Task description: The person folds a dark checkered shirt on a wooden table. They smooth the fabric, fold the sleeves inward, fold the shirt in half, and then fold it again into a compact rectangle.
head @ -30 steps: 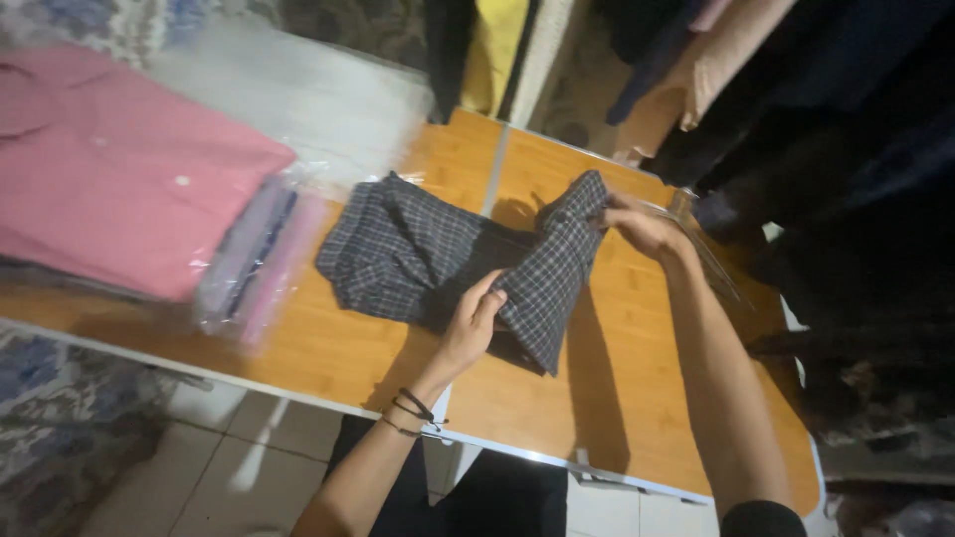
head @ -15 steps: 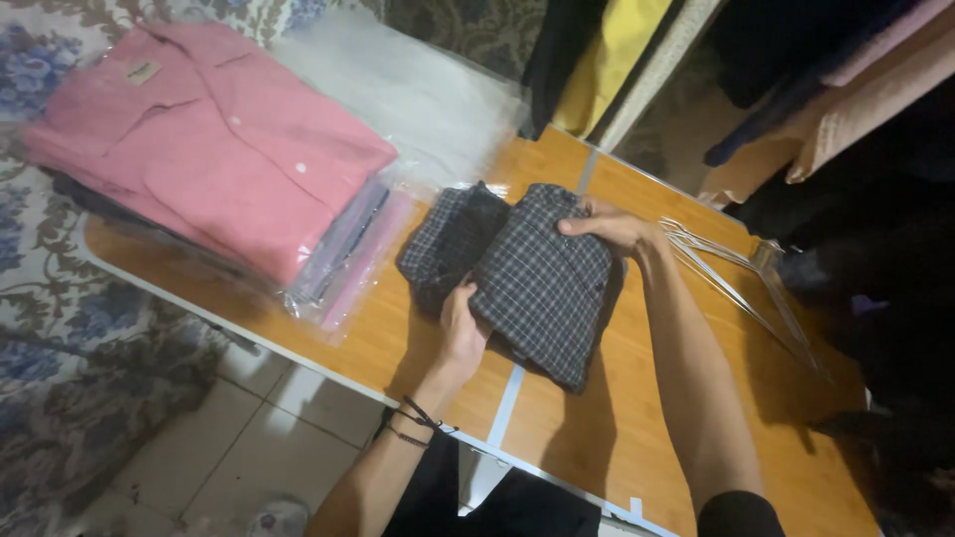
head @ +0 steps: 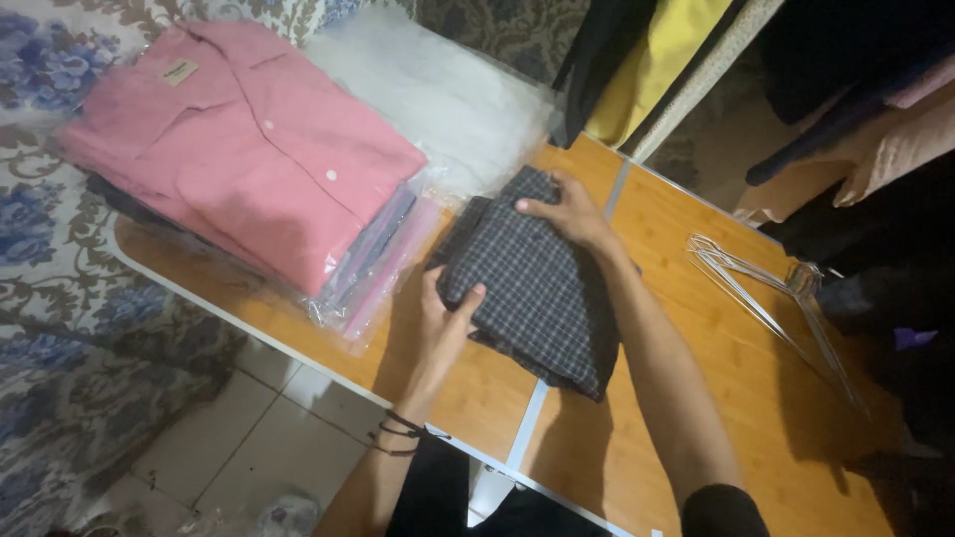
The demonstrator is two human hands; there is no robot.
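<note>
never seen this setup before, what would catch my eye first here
The pink folded shirt topping a stack of bagged garments at the table's left end. Then both hands, left hand and right hand, pressing on a dark checked folded shirt mid-table, with wire hangers at right.

Both hands, left hand (head: 443,323) and right hand (head: 567,211), press on a folded checked shirt (head: 537,283) on the wooden table (head: 716,378).
</note>
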